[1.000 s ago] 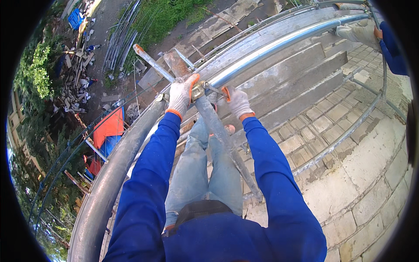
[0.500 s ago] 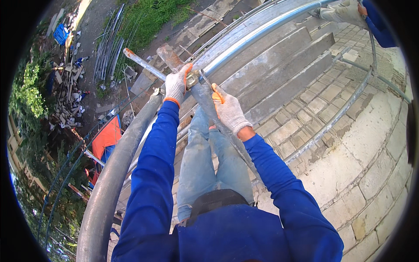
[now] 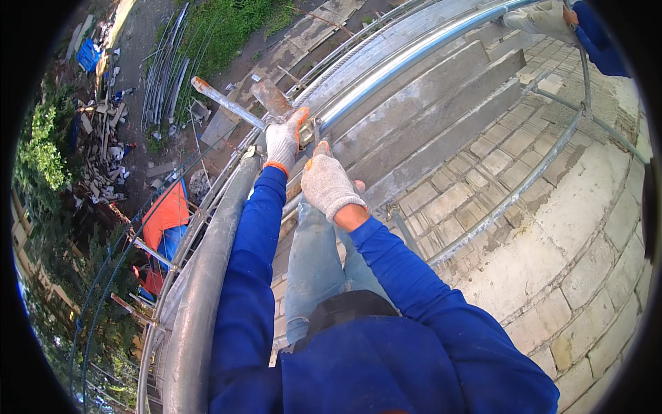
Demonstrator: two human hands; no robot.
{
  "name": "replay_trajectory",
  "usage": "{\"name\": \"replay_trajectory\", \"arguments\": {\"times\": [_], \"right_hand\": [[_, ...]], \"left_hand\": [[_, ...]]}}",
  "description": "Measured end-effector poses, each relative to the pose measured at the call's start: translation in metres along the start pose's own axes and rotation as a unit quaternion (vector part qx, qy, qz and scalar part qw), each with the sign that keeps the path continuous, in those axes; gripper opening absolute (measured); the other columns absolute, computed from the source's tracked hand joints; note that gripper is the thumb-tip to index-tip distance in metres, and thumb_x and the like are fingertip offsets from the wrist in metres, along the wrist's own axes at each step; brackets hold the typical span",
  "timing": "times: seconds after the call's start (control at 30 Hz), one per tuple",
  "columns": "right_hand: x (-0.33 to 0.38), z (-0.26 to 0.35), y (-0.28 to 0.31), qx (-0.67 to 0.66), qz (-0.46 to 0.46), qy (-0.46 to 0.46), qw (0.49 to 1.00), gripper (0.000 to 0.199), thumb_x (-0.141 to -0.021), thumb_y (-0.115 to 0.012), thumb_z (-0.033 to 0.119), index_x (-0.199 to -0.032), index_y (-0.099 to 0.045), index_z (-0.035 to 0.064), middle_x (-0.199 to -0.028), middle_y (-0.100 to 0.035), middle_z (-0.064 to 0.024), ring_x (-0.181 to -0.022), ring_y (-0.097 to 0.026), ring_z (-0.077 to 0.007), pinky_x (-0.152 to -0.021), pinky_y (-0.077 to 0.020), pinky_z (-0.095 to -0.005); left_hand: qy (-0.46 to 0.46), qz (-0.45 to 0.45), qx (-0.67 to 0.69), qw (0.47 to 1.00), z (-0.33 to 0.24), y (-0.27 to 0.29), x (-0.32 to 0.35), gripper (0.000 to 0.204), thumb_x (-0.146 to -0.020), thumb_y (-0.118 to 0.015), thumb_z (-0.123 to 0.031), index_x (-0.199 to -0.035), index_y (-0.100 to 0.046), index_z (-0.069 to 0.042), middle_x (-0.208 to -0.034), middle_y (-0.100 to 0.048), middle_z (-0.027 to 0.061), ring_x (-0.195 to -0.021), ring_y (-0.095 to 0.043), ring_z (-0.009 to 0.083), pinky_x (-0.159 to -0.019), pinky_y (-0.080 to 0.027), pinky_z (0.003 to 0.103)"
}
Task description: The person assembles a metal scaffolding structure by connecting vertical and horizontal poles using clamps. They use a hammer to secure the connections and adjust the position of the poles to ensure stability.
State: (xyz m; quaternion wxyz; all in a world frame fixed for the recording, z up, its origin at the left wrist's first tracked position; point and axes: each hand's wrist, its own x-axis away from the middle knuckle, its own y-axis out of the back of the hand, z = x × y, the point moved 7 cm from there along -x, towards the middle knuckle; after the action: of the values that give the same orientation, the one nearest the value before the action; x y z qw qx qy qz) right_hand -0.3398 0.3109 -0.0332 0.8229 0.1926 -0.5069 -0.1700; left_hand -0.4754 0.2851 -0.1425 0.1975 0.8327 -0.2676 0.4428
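My left hand (image 3: 283, 143), in a white knit glove with orange coating, is closed around a metal scaffold clamp (image 3: 306, 134) where tubes meet. Close beside it, my right hand (image 3: 327, 182), gloved alike, grips a wrench (image 3: 317, 129). Only the wrench's metal end shows above my fingers, against the clamp. A shiny scaffold tube (image 3: 407, 54) runs from the clamp to the far right. A thick grey tube (image 3: 221, 241) passes along my left arm. Past my left hand, a thinner tube (image 3: 231, 105) with an orange end sticks out beside a rusty stub (image 3: 271, 97).
Grey planks (image 3: 427, 103) lie beyond my hands, along a stone block wall (image 3: 503, 148). A curved tube (image 3: 520, 190) crosses at right. Another person's blue sleeve (image 3: 600, 34) shows at upper right. Far below left are rubble (image 3: 107, 138), loose pipes (image 3: 165, 72) and an orange tarp (image 3: 165, 214).
My right hand has swung left and toward me, turning the wrench handle down near my left hand. My left hand stays at the clamp; the view has shifted slightly.
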Motion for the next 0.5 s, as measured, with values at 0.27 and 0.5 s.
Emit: {"name": "replay_trajectory", "arguments": {"times": [0.27, 0.5], "right_hand": [[-0.024, -0.082, 0.010, 0.087, -0.022, 0.147, 0.985, 0.064, -0.094, -0.059, 0.020, -0.153, -0.034, 0.0182, -0.099, -0.071, -0.0189, -0.085, -0.069, -0.0401, -0.073, -0.0534, -0.0506], [-0.134, -0.141, 0.014, 0.060, -0.196, 0.201, 0.958, 0.032, -0.083, -0.069, 0.017, -0.115, -0.066, 0.0131, -0.086, -0.070, -0.0160, -0.080, -0.068, -0.0399, -0.071, -0.0534, -0.0501]], "left_hand": [[0.055, -0.020, 0.020, 0.998, 0.008, 0.012, -0.001, 0.041, -0.077, -0.088, -0.024, -0.104, -0.073, 0.003, -0.094, -0.072, 0.0072, -0.077, -0.066, 0.0148, -0.063, -0.050, 0.032], [0.049, -0.006, 0.070, 0.996, 0.006, 0.007, 0.000, 0.034, -0.082, -0.083, -0.019, -0.106, -0.072, 0.003, -0.099, -0.071, 0.0087, -0.077, -0.068, 0.0170, -0.065, -0.054, 0.033]]}}
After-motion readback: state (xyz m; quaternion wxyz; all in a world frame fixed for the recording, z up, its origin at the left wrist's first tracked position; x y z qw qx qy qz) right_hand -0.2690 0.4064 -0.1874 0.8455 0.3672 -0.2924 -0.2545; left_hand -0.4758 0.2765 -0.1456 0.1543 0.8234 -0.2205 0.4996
